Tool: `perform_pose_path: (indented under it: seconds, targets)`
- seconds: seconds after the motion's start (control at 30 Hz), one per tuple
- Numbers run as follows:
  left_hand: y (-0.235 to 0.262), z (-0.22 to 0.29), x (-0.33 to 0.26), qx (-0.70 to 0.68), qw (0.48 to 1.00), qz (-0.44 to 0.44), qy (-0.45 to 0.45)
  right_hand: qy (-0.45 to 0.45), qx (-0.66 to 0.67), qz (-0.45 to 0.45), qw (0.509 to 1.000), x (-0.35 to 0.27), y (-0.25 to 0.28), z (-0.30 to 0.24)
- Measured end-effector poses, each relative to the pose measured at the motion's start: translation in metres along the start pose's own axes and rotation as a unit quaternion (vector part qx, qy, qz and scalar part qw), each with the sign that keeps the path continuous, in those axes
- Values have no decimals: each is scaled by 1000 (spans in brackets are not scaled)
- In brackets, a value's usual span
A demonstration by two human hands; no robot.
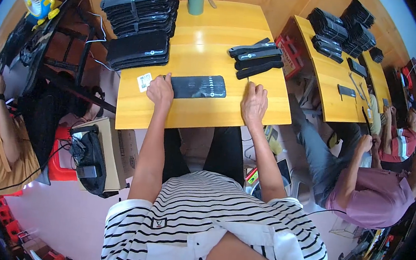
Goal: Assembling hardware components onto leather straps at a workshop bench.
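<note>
"so, what's being held?"

"the left hand (160,91) is curled, seemingly pinching the left end of the flat, glossy black rectangular sleeve (197,87); the right hand (254,104) is loosely fisted just beyond the other end, and i cannot tell whether it pinches anything."

"how does the sleeve lie?"

"between them, long axis left to right, the left hand nearer."

"farther out?"

"a white paper label (144,81) beside the left hand, dark strap-shaped pieces (258,54) past the right hand, a layered black stack (139,10) and a matte green cylindrical tin (195,3), on the smooth yellow wooden bench (205,54)."
</note>
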State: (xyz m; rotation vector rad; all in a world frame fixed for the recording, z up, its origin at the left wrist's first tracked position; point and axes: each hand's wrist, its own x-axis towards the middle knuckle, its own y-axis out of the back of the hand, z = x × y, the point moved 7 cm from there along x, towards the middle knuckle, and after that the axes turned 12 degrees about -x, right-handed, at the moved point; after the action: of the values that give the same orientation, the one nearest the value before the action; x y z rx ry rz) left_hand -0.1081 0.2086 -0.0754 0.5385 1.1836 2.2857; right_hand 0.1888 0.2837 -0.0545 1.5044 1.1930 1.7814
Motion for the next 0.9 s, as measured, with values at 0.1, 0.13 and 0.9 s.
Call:
perform_pose_path:
  seconds: [0.1,0.13,0.9]
  targets:
    - [-4,2,2,-16,999,-7,-37,5,-5,2,1000,-1,0,0]
    - [-3,2,2,-24,998,-3,-51,8,3,12,1000,-1,1,-1]
    - [198,-16,-25,-355,906,168,-157,20,9,-76,997,1,8,2]
